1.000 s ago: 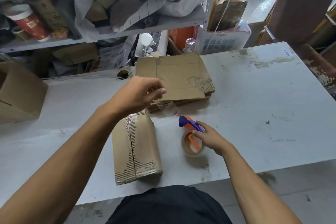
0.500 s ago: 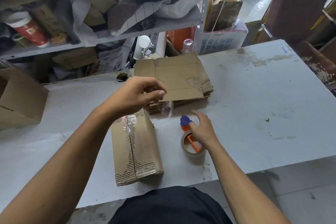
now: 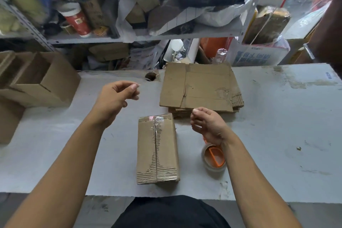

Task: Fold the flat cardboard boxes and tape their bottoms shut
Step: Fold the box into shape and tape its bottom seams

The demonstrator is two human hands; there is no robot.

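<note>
The right hand (image 3: pixel 208 126) has lifted off the tape roll (image 3: pixel 213 160), which now lies on the table (image 3: pixel 277 126) just under its wrist. Both hands hover with fingers curled, thumb against forefinger; whether clear tape runs between them cannot be told. The left hand (image 3: pixel 115 101) is raised left of the taped box (image 3: pixel 157 149), seam up between the forearms. Beyond the right hand lies the flat cardboard stack (image 3: pixel 200 87). Far left of the left hand stands an open box (image 3: pixel 39 79), its contents unseen. Labels are unreadable.
</note>
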